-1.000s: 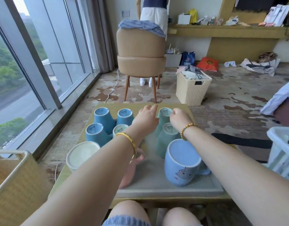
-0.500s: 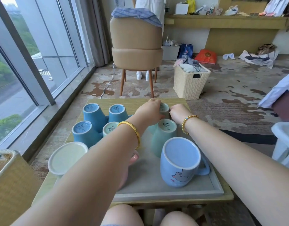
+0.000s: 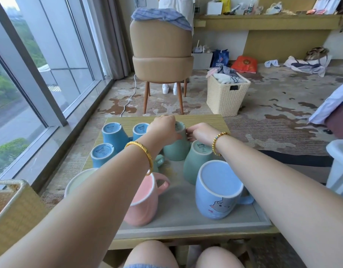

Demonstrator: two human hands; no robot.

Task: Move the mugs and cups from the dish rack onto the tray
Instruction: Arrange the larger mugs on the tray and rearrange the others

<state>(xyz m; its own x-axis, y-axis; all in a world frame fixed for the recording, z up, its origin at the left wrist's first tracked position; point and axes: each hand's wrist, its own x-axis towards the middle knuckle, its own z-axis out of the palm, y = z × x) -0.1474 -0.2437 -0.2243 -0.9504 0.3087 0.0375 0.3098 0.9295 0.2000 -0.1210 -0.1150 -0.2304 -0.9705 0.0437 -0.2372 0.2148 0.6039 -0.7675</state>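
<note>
Both hands, left hand (image 3: 164, 128) and right hand (image 3: 200, 132), gripped the far green mug (image 3: 176, 149) beyond the tray (image 3: 186, 219)'s cartoon mug (image 3: 218, 198); seemingly placing it; release likely followed.

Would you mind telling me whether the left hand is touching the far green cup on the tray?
Touching. The head view shows the left hand with its fingers wrapped over the upturned base and side of the far green cup, no gap between them.

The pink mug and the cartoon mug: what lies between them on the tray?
In the head view, only bare grey tray lies between the pink mug and the cartoon mug.
</note>
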